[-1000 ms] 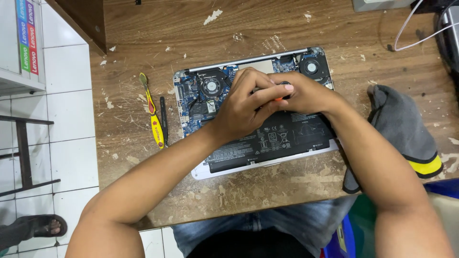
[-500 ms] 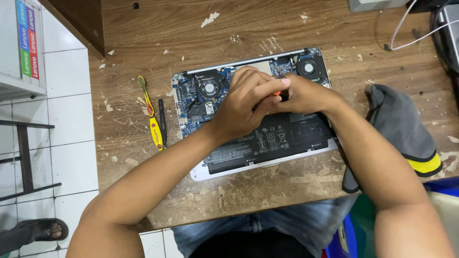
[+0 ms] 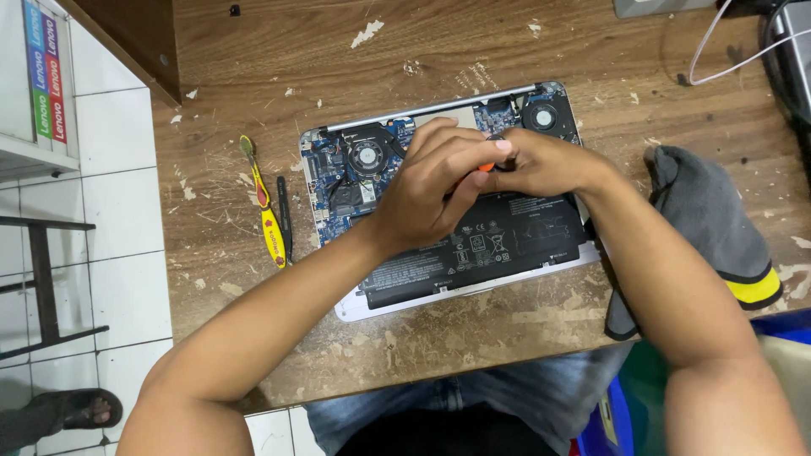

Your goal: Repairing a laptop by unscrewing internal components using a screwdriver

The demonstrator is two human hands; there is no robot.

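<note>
We see a scarred brown wooden table point(image 3: 439, 51), flecked with white chips. On it lies an opened silver laptop point(image 3: 456, 287), its bottom cover off; the shell holds a long black battery point(image 3: 498, 241), a blue circuit board point(image 3: 334, 181), and two round black fans, one at left point(image 3: 368, 156) and one at the far right corner point(image 3: 541, 118). A grey cloth with a yellow-and-black band point(image 3: 718, 228) lies just beside the laptop's right edge. Both hands meet over the middle of the board. Our left hand point(image 3: 435, 181) has its grip curled round an orange-handled tool point(image 3: 484, 167), mostly hidden by the fingers. Our right hand point(image 3: 541, 165) is clenched against the same tool from the other side. Left of the laptop, apart from it, lie a yellow-handled screwdriver point(image 3: 266, 211) and a slim black tool point(image 3: 285, 218), side by side.
</note>
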